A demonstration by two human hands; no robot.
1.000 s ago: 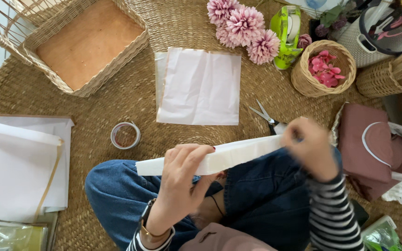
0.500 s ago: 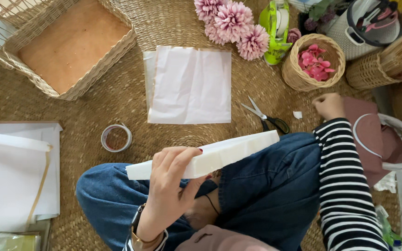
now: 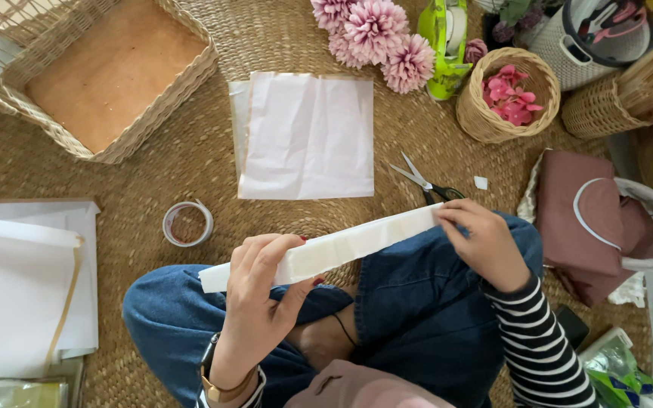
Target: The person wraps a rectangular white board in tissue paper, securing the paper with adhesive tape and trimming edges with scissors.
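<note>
- The left hand (image 3: pixel 262 291) grasps a long, narrow folded strip of white paper (image 3: pixel 334 248), fingers wrapped over its top edge and thumb pressed underneath, near the strip's left end.
- The right hand (image 3: pixel 485 243) pinches the strip's other end between fingertips and thumb, so the strip runs slanted between both hands, its right end higher in the picture.
- The strip hangs above the person's crossed legs in blue jeans (image 3: pixel 410 317), over a round woven straw mat (image 3: pixel 190 151).
- The right arm wears a black-and-white striped sleeve (image 3: pixel 542 355); a gold-coloured watch band (image 3: pixel 217 385) sits on the left wrist.
- Just beyond the strip's right end lie black-handled scissors (image 3: pixel 426 180) on the mat, with a small white paper scrap (image 3: pixel 481 182) beside them.
- A flat, creased square sheet of white paper (image 3: pixel 307 136) lies on the mat beyond the strip, well apart from both hands.
- A roll of clear tape (image 3: pixel 187 224) sits to the left of the strip, near the left hand.
- A square wicker tray with a brown base (image 3: pixel 107 75) stands at upper left.
- A stack of white sheets (image 3: pixel 24 295) lies at the left edge.
- Pink dahlia-like flowers (image 3: pixel 376 34) lie at the top, beside a lime-green tape dispenser (image 3: pixel 444 45).
- A small round wicker basket (image 3: pixel 481 113) holds pink petals (image 3: pixel 509 92).
- A mauve cloth bag with white handles (image 3: pixel 598 227) rests to the right, near the right hand.
</note>
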